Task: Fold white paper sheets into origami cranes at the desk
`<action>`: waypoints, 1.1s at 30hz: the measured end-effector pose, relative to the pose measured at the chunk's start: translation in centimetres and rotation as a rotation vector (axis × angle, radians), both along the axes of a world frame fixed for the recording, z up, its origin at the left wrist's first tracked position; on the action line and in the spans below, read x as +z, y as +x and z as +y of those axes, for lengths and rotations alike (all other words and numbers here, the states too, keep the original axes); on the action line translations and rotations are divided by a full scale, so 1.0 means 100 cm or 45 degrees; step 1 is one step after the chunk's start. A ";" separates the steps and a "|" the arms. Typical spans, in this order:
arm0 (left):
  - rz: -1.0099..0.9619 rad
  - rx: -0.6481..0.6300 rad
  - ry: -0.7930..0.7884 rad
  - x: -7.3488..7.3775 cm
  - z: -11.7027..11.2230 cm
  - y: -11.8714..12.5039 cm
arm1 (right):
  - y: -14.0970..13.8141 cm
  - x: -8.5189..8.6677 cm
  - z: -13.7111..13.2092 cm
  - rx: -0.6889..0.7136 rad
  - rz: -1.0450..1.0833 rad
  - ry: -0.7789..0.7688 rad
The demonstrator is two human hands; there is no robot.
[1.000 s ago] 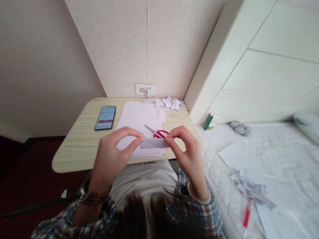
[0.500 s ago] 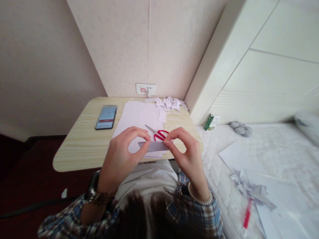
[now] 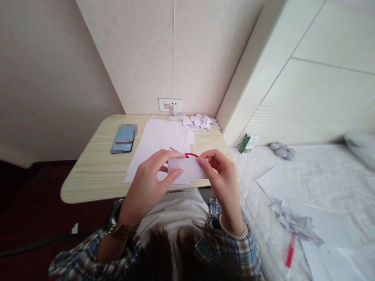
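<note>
Between my two hands I hold a small white piece of paper (image 3: 190, 168) above the front of the table. My left hand (image 3: 155, 171) pinches its left end, thumb on the near face and fingers behind. At the other end, my right hand (image 3: 219, 169) grips the upper right corner between thumb and fingers. Just behind the paper lie scissors (image 3: 191, 155) with red handles, mostly hidden by it. White paper sheets (image 3: 159, 134) are spread on the table under and beyond my hands.
A phone (image 3: 123, 139) lies on the left of the wooden table (image 3: 84, 175). Folded white paper pieces (image 3: 199, 121) sit at the back right. On the bed at right are more folded papers (image 3: 295, 222), a red pen-like object (image 3: 290, 251) and a green-white carton (image 3: 247, 143).
The paper has turned so its broad face shows toward me. My left hand's fingers have slid further along and behind it. The scissors are now more covered.
</note>
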State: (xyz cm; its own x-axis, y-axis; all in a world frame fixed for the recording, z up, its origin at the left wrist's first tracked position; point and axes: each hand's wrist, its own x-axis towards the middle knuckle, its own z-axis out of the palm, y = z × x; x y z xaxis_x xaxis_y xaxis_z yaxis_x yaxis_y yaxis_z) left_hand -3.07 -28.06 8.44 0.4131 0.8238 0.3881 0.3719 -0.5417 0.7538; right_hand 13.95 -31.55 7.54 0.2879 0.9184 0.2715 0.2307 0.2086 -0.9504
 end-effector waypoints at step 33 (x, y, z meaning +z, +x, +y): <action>-0.200 0.003 -0.781 -0.001 -0.002 -0.005 | -0.006 -0.010 0.002 0.013 -0.127 0.169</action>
